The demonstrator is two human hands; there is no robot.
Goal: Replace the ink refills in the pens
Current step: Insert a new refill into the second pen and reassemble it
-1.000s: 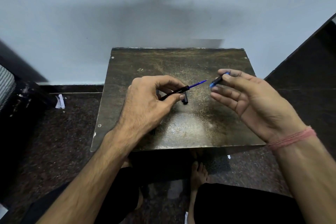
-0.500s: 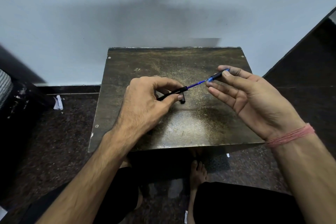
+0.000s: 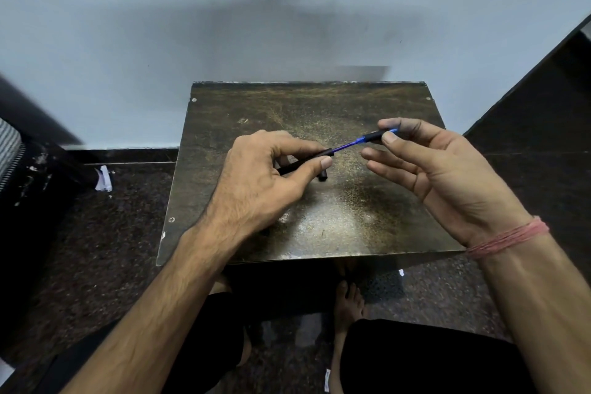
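My left hand (image 3: 256, 182) pinches a black pen barrel (image 3: 307, 161) above a small worn table (image 3: 319, 233). A thin blue refill (image 3: 347, 146) sticks out of the barrel's right end. My right hand (image 3: 435, 169) grips the black tip piece (image 3: 375, 136) on the refill's far end between thumb and forefinger, its other fingers spread. The barrel, refill and tip piece lie in one slanted line. A short black pen part (image 3: 323, 176) lies on the table just under my left thumb.
The table stands against a pale wall (image 3: 224, 25). Dark speckled floor (image 3: 112, 233) surrounds it, with a scrap of white paper (image 3: 104, 178) at the left. A dark surface rises at the right (image 3: 543, 105). My bare foot (image 3: 350, 301) and knees are below the table's front edge.
My right hand brought the black tip piece onto the blue refill's end, then it stayed there. The left hand kept its grip on the barrel.
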